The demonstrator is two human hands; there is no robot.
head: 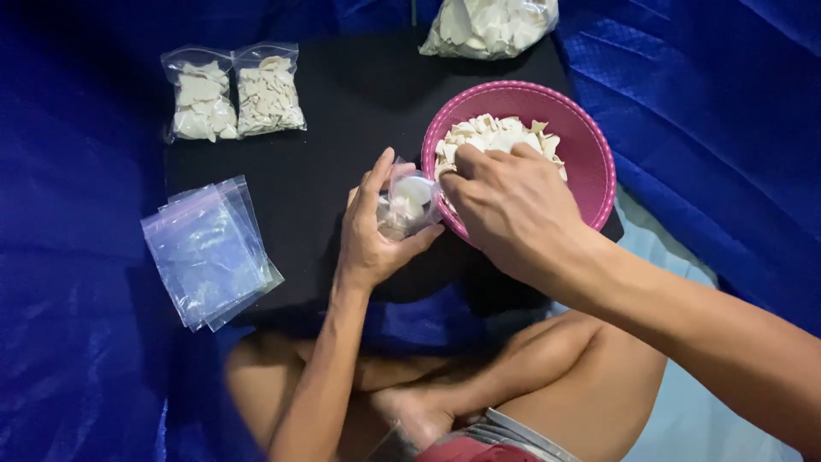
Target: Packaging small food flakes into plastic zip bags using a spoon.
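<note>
Closest in, the person sits cross-legged on the floor, bare knees folded under the near edge of a black counter [325,128] ringed by blue tarpaulin [77,257]. Just past the knees, the left hand [374,231] holds a small clear bag [407,204] upright, fingers and thumb clamped around its sides so the mouth stays open; a few pale pieces already sit inside. The bag hangs above the black surface, touching the near rim of the pink bowl [590,162].

The right hand [505,201] reaches across that rim from the right, palm down, its fingers curled together into the heap of white chips [496,137] in the bowl — whether they have pinched any chips I cannot tell, since the back of the hand covers them.

To the left, at the counter's near corner, lies a fanned stack of empty zip bags [209,252], well apart from both hands. Farther back on the left, two filled bags [235,94] of the same white chips lie side by side, touching. At the far edge, beyond the bowl, sits a large plastic sack of chips [487,26], partly cut off by the top of the view.
</note>
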